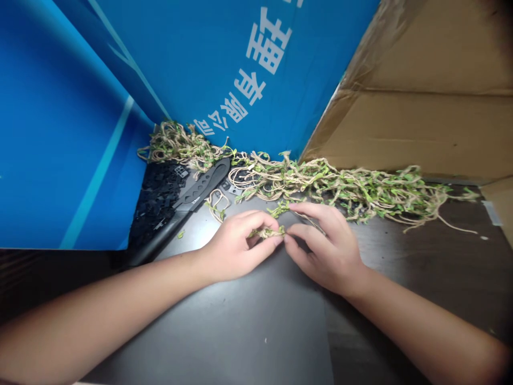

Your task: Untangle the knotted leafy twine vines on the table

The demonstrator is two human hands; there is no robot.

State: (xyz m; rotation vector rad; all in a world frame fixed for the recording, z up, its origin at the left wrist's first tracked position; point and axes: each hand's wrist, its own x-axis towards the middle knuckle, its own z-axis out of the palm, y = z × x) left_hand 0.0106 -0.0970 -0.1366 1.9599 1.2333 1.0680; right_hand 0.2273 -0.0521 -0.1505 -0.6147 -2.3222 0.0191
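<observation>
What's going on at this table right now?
A person is working a piece of leafy twine with bare hands. The left hand pinches it between thumb and fingers; the right hand has its fingertips at the piece's end, though whether they grip it is hard to tell. Beyond the hands, a long heap of similar twine lies beside a blue panel and cardboard.

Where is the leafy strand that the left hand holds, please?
In the head view, the leafy strand is just below centre, pinched in the left hand, with the right hand at its right end and the long leafy pile beyond.
</observation>
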